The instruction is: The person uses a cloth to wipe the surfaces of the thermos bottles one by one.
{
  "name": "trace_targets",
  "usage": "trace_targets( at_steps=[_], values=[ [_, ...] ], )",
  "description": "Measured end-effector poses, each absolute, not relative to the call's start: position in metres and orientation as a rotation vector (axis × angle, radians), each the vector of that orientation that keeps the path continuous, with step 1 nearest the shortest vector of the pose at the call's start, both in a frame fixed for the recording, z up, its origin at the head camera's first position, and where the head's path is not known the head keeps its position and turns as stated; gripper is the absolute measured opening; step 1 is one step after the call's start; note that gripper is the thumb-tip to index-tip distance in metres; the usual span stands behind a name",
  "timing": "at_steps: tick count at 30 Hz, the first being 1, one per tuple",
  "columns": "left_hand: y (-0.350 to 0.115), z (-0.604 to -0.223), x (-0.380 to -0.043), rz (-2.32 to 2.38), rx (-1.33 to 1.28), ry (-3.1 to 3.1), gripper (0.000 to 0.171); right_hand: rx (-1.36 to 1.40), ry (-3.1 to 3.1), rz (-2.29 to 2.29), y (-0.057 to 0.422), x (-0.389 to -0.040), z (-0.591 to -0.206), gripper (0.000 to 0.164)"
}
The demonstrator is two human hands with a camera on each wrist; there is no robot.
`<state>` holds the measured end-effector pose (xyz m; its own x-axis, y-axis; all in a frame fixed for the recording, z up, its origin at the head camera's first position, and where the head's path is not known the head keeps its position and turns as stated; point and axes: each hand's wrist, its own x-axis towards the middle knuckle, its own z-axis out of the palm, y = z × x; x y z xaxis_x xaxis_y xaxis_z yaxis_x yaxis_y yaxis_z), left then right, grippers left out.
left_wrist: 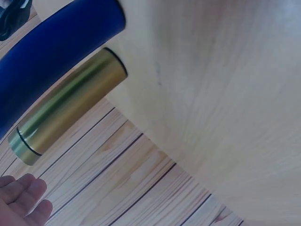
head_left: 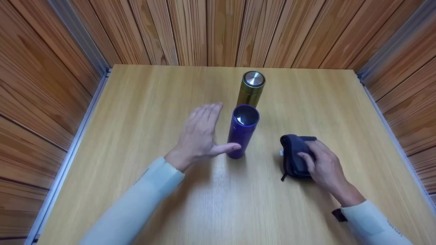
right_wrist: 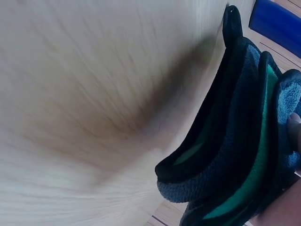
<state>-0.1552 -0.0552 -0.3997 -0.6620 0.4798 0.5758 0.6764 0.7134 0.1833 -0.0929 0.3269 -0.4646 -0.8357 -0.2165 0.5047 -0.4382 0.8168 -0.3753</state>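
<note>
A purple thermos bottle [head_left: 241, 136] stands upright on the table, its dark lid facing up. My left hand [head_left: 201, 132] is just left of it, fingers straight and thumb spread across the bottle's front in the head view. Behind the purple one stands a gold thermos bottle [head_left: 250, 93] with a silver top; its lower part is hidden. My right hand [head_left: 323, 163] grips a folded dark cleaning cloth [head_left: 295, 156], thumb on its upper layer. In the right wrist view, the cloth [right_wrist: 235, 127] shows black edging, green inner faces and a hanging loop.
The wooden table [head_left: 136, 102] is bounded by slatted wood walls [head_left: 221, 32] at the back and both sides. Grey metal rails [head_left: 73, 146] run along its side edges. The two bottles stand close together, one behind the other.
</note>
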Motion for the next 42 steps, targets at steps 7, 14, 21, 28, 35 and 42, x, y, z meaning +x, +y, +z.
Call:
trace_targets(
  at_steps=[7,14,21,28,35,42],
  values=[
    [-0.043,-0.387,-0.159,-0.592,-0.914,-2.364,0.108,0.461,-2.567,0.728,0.325,-0.093,-0.466,0.023],
    [-0.027,-0.377,-0.162,-0.639,-0.973,-2.325,0.101,0.442,-2.564,0.761,0.324,-0.091,-0.466,0.023],
    [-0.018,-0.364,-0.162,-0.593,-0.980,-2.477,0.101,0.462,-2.542,0.774,0.322,-0.091,-0.464,0.024],
    [-0.013,-0.363,-0.163,-0.619,-0.987,-2.518,0.089,0.476,-2.521,0.759,0.321,-0.090,-0.465,0.026],
    [-0.010,-0.366,-0.164,-0.621,-1.016,-2.475,0.071,0.496,-2.500,0.790,0.319,-0.090,-0.464,0.025],
    [-0.010,-0.361,-0.163,-0.496,-1.047,-2.519,0.069,0.487,-2.460,0.880,0.311,-0.093,-0.460,0.026]
  ],
)
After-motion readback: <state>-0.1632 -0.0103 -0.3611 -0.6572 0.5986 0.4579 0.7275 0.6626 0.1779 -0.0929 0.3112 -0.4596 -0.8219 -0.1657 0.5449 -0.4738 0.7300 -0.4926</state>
